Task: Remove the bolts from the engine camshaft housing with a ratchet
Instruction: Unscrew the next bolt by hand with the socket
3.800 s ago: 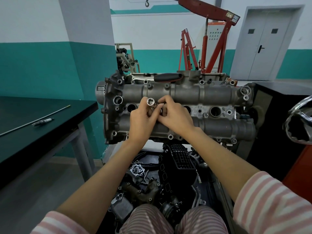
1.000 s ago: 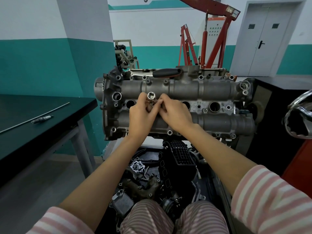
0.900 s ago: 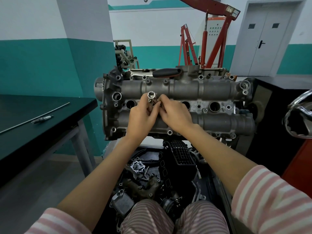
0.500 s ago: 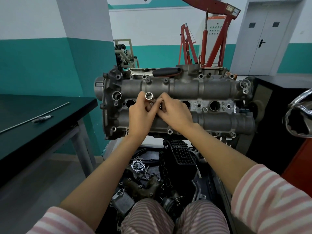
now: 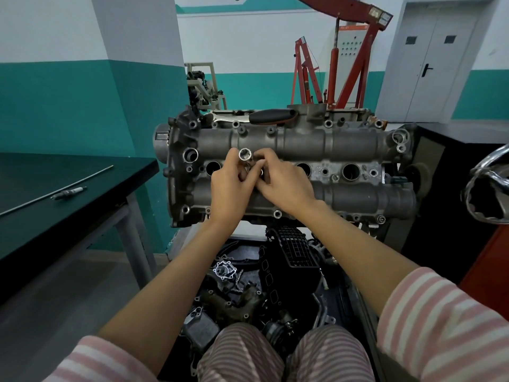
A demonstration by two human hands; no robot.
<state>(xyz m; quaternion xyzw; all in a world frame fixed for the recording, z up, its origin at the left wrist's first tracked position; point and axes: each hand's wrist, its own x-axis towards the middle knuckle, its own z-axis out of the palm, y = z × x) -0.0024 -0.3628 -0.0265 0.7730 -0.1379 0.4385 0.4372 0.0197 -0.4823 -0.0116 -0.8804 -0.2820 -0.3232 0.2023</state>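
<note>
While both hands meet mid-frame, the camshaft housing [image 5: 303, 144] spans the centre.
Left hand [image 5: 228, 188] pinches a silver socket [image 5: 245, 154]; right hand [image 5: 283, 183] curls its fingers around something hidden; the ratchet [image 5: 271, 116] rests along the housing's upper edge.

A spark plug [image 5: 68, 192] lies on the dark table [image 5: 82, 172].

- Camshaft housing [image 5: 316, 139]: grey cast metal, two long ridges, row of round holes between them.
- Socket [image 5: 245, 154]: shiny steel, open end up, at housing's middle.
- Ratchet [image 5: 271, 117]: black handle, lying along housing's far edge.
</note>
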